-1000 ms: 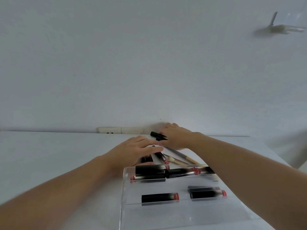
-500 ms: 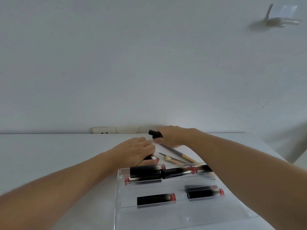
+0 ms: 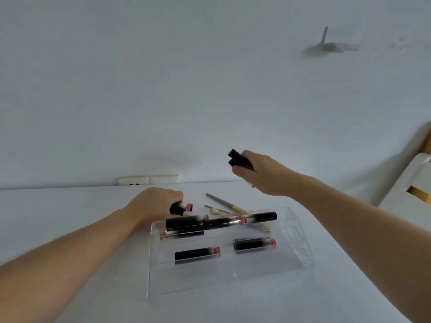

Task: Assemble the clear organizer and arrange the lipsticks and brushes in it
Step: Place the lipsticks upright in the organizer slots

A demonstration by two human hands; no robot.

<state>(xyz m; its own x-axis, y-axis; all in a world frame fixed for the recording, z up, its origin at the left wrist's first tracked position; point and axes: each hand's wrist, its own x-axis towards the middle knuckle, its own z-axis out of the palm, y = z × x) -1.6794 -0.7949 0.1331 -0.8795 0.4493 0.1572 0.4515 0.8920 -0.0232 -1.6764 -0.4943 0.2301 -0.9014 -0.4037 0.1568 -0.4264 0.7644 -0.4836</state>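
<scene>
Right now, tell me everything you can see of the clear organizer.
The organizer is a clear, acrylic-looking tray with stepped rows, lying on the white table between the forearms. Black lipsticks with pink ends lie sideways in its rows. Small dividers show at its right end. Neither hand plainly touches it.

The right hand (image 3: 263,174), which a second ago lay low over the pile of lipsticks and brushes near the tabletop's (image 3: 70,206) far edge, has lifted clear and now hangs above that edge, gripping two black lipsticks (image 3: 238,159). The left hand (image 3: 155,201), flat and open over the pile before, has curled round a lipstick (image 3: 180,208) and drawn back toward the clear organizer's (image 3: 300,231) far left corner. The two brushes (image 3: 224,203), formerly half covered, now lie exposed.
</scene>
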